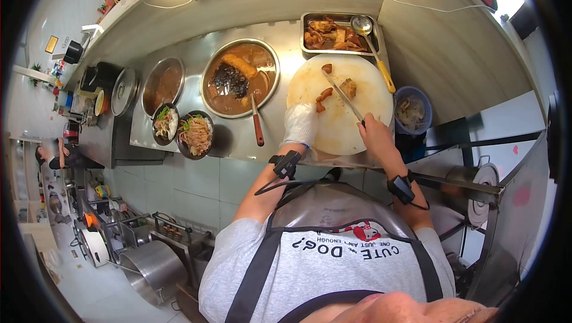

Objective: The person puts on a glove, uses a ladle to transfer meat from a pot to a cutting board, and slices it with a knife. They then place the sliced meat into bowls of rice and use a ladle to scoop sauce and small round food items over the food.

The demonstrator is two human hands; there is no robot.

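Observation:
A kitchen knife (347, 100) lies across the round white cutting board (357, 138), its handle in my right hand (378, 136), closed around it. The blade points away to the left. My left hand (300, 124), in a loose clear plastic glove, rests at the board's left edge. Its fingertips are beside reddish-brown meat pieces (322, 98); the glove blurs how the fingers are bent. A small brown piece (327, 68) is by the knife tip. Right of the blade sits a golden-brown chunk (348, 88).
Behind the board stands a metal tray (305, 52) of browned meat, with a yellow-handled ladle (382, 64) on it. To the left are a braising pot (276, 87), another sauce pot (182, 87) and two food bowls (196, 155). A blue bin (429, 108) stands at right.

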